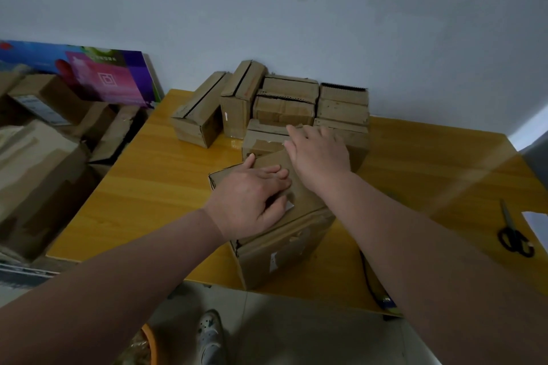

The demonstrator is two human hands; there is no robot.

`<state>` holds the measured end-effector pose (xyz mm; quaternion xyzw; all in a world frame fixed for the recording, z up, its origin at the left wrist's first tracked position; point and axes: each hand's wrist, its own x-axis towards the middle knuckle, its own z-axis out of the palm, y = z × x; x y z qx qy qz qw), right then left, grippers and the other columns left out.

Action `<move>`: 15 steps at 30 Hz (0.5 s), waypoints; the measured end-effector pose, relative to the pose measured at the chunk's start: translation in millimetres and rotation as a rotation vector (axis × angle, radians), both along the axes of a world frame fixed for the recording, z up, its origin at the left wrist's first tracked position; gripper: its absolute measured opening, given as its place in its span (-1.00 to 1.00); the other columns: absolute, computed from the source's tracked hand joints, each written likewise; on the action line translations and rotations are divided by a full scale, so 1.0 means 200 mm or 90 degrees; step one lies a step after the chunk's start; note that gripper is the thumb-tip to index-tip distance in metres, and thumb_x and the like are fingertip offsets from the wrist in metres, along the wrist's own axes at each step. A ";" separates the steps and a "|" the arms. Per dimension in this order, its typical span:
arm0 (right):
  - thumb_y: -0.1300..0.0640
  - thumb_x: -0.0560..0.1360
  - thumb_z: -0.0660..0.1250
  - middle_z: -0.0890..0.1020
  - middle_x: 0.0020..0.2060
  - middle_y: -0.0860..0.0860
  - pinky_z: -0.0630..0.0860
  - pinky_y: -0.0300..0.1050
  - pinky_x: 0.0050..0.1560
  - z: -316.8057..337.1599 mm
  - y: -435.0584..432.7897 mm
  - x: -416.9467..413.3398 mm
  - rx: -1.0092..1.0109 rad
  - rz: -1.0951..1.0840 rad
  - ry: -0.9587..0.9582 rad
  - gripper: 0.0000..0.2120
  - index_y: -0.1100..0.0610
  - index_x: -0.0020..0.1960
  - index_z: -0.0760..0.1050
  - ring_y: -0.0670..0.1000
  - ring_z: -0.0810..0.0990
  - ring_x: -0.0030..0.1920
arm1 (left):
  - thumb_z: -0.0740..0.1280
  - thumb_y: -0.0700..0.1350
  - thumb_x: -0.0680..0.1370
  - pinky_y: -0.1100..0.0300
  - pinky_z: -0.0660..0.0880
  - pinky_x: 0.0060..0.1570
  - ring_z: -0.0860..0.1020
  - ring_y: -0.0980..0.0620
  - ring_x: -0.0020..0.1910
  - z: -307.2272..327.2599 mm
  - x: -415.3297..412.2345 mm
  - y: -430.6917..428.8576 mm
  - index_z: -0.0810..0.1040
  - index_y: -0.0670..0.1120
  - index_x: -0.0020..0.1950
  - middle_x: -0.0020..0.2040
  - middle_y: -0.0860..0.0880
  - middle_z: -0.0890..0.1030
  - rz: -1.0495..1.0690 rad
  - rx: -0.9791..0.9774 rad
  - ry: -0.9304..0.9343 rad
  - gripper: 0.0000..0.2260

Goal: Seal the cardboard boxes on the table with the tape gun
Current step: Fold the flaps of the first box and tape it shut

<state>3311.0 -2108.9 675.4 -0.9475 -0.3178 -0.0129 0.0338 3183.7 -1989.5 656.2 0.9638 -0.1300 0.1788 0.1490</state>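
Observation:
A brown cardboard box stands at the near edge of the yellow wooden table. My left hand lies flat on its top flaps, fingers spread. My right hand rests palm down on the far end of the same top, fingers pointing toward the boxes behind. Neither hand holds anything. Several more cardboard boxes are stacked at the back of the table against the wall. A dark object with a blue and yellow part lies at the table's near edge under my right forearm; I cannot tell whether it is the tape gun.
Black-handled scissors lie at the right of the table beside a white sheet. Larger cardboard boxes are piled on the floor to the left, with a colourful board leaning on the wall. My shoe shows below.

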 end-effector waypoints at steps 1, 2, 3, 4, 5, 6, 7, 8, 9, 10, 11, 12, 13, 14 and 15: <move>-0.11 0.66 -0.14 0.30 0.46 0.07 0.23 0.17 0.38 0.00 0.01 0.00 -0.008 0.005 -0.004 -0.53 -0.04 0.54 0.09 0.17 0.21 0.44 | 0.16 -0.02 0.51 -0.32 0.30 0.27 0.58 -0.06 0.19 0.00 0.00 0.00 0.65 -0.15 0.11 0.12 -0.13 0.64 0.000 -0.001 -0.001 -0.63; -0.12 0.65 -0.14 0.27 0.48 0.07 0.20 0.19 0.40 0.01 0.01 0.00 -0.014 0.009 -0.001 -0.52 -0.05 0.54 0.07 0.17 0.19 0.46 | 0.16 -0.02 0.51 -0.32 0.30 0.27 0.58 -0.06 0.18 0.00 0.00 0.00 0.65 -0.15 0.11 0.12 -0.13 0.65 0.002 -0.002 -0.003 -0.64; -0.13 0.65 -0.15 0.23 0.50 0.08 0.17 0.21 0.42 0.01 0.00 -0.01 -0.017 0.012 0.009 -0.52 -0.08 0.55 0.03 0.17 0.15 0.48 | 0.17 -0.02 0.50 -0.31 0.30 0.27 0.59 -0.05 0.18 0.00 0.00 0.00 0.66 -0.15 0.11 0.12 -0.13 0.65 0.003 -0.001 -0.005 -0.64; -0.15 0.65 -0.16 0.18 0.52 0.08 0.13 0.23 0.44 0.00 -0.02 -0.01 -0.020 0.016 0.026 -0.51 -0.10 0.55 0.00 0.18 0.10 0.50 | 0.17 -0.02 0.50 -0.31 0.31 0.28 0.59 -0.05 0.18 0.01 -0.01 -0.01 0.66 -0.15 0.10 0.12 -0.12 0.65 0.002 -0.001 -0.006 -0.64; -0.16 0.64 -0.17 0.13 0.53 0.08 0.09 0.24 0.45 0.00 -0.04 -0.02 -0.025 0.022 0.049 -0.51 -0.13 0.55 -0.05 0.18 0.05 0.51 | 0.17 -0.02 0.50 -0.30 0.31 0.28 0.59 -0.04 0.18 0.01 -0.01 -0.01 0.66 -0.15 0.10 0.12 -0.12 0.65 0.001 -0.002 -0.006 -0.64; -0.17 0.64 -0.18 0.08 0.55 0.07 0.06 0.25 0.46 0.00 -0.06 -0.02 -0.031 0.029 0.074 -0.51 -0.14 0.55 -0.09 0.18 0.01 0.53 | 0.17 -0.02 0.49 -0.30 0.31 0.28 0.59 -0.03 0.17 0.01 -0.01 -0.02 0.66 -0.14 0.09 0.11 -0.12 0.65 0.000 -0.003 -0.004 -0.64; -0.17 0.64 -0.19 0.05 0.56 0.06 0.03 0.25 0.47 0.01 -0.08 -0.01 -0.030 0.035 0.096 -0.51 -0.15 0.55 -0.12 0.17 -0.02 0.53 | 0.17 -0.01 0.49 -0.29 0.31 0.28 0.59 -0.03 0.17 0.01 -0.01 -0.02 0.67 -0.14 0.09 0.11 -0.12 0.65 0.001 -0.002 -0.003 -0.63; -0.16 0.64 -0.20 0.03 0.56 0.05 0.03 0.25 0.48 0.02 -0.09 0.00 -0.019 0.035 0.113 -0.51 -0.15 0.56 -0.13 0.16 -0.02 0.54 | 0.17 -0.01 0.49 -0.29 0.31 0.28 0.59 -0.03 0.17 0.02 -0.01 -0.02 0.67 -0.14 0.09 0.12 -0.12 0.65 0.001 -0.001 -0.001 -0.63; -0.14 0.65 -0.21 0.04 0.56 0.06 0.05 0.24 0.48 0.04 -0.08 0.02 0.011 0.020 0.130 -0.51 -0.15 0.56 -0.13 0.16 0.00 0.54 | 0.17 0.00 0.49 -0.29 0.31 0.28 0.59 -0.03 0.17 0.03 -0.01 -0.02 0.66 -0.14 0.10 0.12 -0.12 0.65 0.001 0.002 0.001 -0.63; -0.14 0.65 -0.21 0.07 0.55 0.08 0.08 0.23 0.48 0.05 -0.07 0.05 0.045 -0.005 0.143 -0.51 -0.14 0.56 -0.12 0.16 0.04 0.53 | 0.18 0.00 0.49 -0.29 0.30 0.28 0.59 -0.03 0.17 0.03 -0.01 -0.02 0.66 -0.15 0.10 0.12 -0.12 0.65 0.001 0.007 0.002 -0.62; -0.13 0.65 -0.21 0.09 0.55 0.09 0.10 0.23 0.47 0.06 -0.06 0.08 0.070 -0.033 0.153 -0.51 -0.13 0.57 -0.11 0.16 0.07 0.52 | 0.18 0.00 0.48 -0.29 0.29 0.27 0.59 -0.03 0.17 0.03 -0.01 -0.02 0.66 -0.15 0.11 0.13 -0.12 0.64 0.000 0.011 0.002 -0.62; -0.13 0.65 -0.21 0.10 0.54 0.10 0.11 0.24 0.46 0.05 -0.04 0.08 0.076 -0.053 0.161 -0.51 -0.13 0.57 -0.10 0.17 0.08 0.51 | 0.18 0.01 0.48 -0.29 0.29 0.27 0.59 -0.03 0.17 0.03 -0.02 -0.02 0.66 -0.15 0.11 0.12 -0.12 0.65 0.000 0.016 0.002 -0.62; -0.13 0.65 -0.21 0.10 0.54 0.11 0.10 0.25 0.47 0.04 -0.03 0.07 0.071 -0.066 0.170 -0.51 -0.13 0.56 -0.09 0.17 0.07 0.52 | 0.18 0.01 0.47 -0.30 0.30 0.26 0.59 -0.03 0.17 0.03 -0.02 -0.03 0.66 -0.15 0.11 0.12 -0.12 0.65 0.002 0.020 0.005 -0.62; -0.14 0.65 -0.21 0.11 0.54 0.11 0.09 0.26 0.46 0.02 -0.02 0.06 0.070 -0.073 0.178 -0.52 -0.14 0.56 -0.07 0.17 0.06 0.52 | 0.18 0.01 0.47 -0.30 0.30 0.26 0.59 -0.03 0.17 0.03 -0.02 -0.03 0.66 -0.15 0.11 0.13 -0.11 0.65 0.005 0.021 0.012 -0.61; -0.14 0.65 -0.21 0.12 0.54 0.11 0.10 0.26 0.46 0.01 -0.01 0.03 0.074 -0.077 0.179 -0.52 -0.15 0.56 -0.06 0.18 0.06 0.52 | 0.17 0.02 0.48 -0.31 0.31 0.27 0.59 -0.03 0.18 0.03 -0.02 -0.03 0.66 -0.14 0.11 0.13 -0.11 0.64 0.009 0.020 0.021 -0.61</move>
